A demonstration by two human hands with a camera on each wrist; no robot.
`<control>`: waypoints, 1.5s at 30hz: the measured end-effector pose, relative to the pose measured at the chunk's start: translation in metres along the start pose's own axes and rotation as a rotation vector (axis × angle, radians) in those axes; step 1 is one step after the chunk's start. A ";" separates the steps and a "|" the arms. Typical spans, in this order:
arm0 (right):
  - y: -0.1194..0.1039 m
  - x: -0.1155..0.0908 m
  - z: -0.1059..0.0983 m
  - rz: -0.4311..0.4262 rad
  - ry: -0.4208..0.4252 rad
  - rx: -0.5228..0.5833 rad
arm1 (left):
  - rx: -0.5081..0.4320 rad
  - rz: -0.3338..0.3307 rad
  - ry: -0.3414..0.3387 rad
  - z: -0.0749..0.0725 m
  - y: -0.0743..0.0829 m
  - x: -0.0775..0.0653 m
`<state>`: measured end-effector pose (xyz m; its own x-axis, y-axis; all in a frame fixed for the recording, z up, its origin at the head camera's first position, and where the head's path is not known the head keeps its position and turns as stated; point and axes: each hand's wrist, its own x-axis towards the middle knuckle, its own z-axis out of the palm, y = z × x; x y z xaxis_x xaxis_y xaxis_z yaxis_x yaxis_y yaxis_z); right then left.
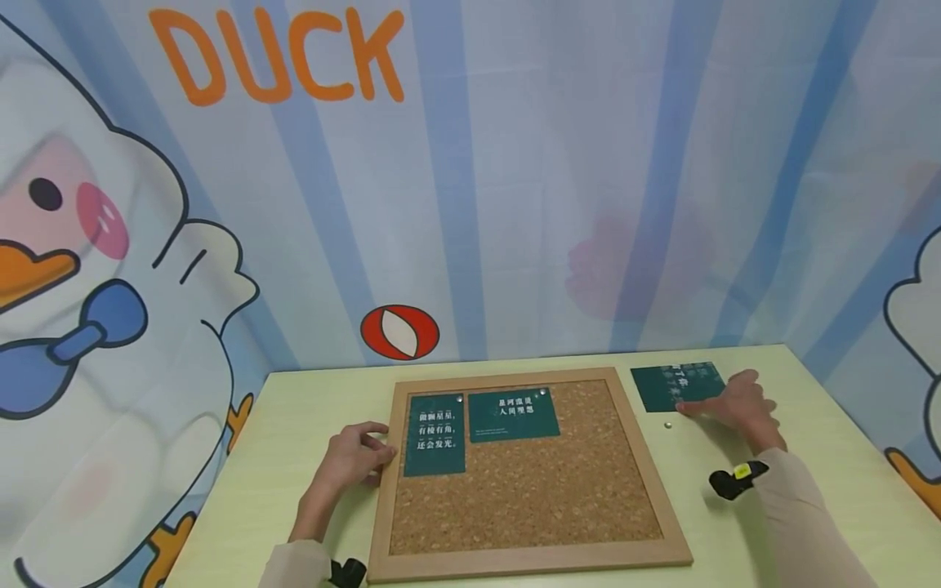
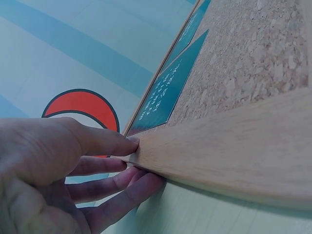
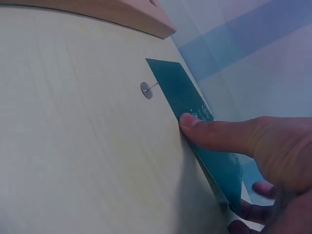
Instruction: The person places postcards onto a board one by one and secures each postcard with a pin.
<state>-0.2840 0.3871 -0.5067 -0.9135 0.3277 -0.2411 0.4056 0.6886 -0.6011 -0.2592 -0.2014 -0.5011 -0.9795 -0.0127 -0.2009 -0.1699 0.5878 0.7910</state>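
Observation:
A cork board (image 1: 544, 502) in a light wooden frame lies on the table. My left hand (image 1: 351, 455) grips its left side, thumb on top of the frame (image 2: 204, 151) and fingers against its outer edge. On the cork are an upright green card (image 1: 434, 459) and a sideways green card (image 1: 507, 429), both with white writing and a thumbtack at the upper right corner. My right hand (image 1: 738, 406) holds another green card (image 3: 170, 83), thumb over the near edge and fingers at the right end. A loose thumbtack (image 3: 146, 90) lies close to this card, point showing.
The pale yellow table (image 1: 823, 408) extends on both sides of the board. Behind it hangs a blue striped curtain (image 1: 515, 204) with a duck print and a red oval. A black wrist camera (image 1: 733, 482) sits at my right sleeve.

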 end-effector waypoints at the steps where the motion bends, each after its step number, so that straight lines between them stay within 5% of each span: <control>1: 0.002 -0.001 0.001 -0.010 0.019 0.023 | -0.002 0.002 -0.002 0.000 0.000 0.000; 10: 0.020 -0.004 -0.001 -0.179 0.087 0.167 | 0.003 0.003 -0.002 0.000 0.000 -0.002; 21: 0.027 -0.006 -0.014 -0.200 0.033 0.400 | 0.008 -0.008 0.003 0.001 -0.002 -0.001; 29: 0.018 -0.009 -0.024 -0.243 -0.010 0.461 | 0.011 -0.004 0.006 0.002 -0.002 -0.002; 45: -0.039 -0.025 -0.037 -0.540 -0.361 0.416 | -0.009 -0.011 0.006 0.000 0.002 -0.001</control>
<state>-0.2760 0.3754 -0.4490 -0.9638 -0.2655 -0.0236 -0.0791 0.3693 -0.9259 -0.2582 -0.2001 -0.4992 -0.9781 -0.0240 -0.2067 -0.1820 0.5802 0.7939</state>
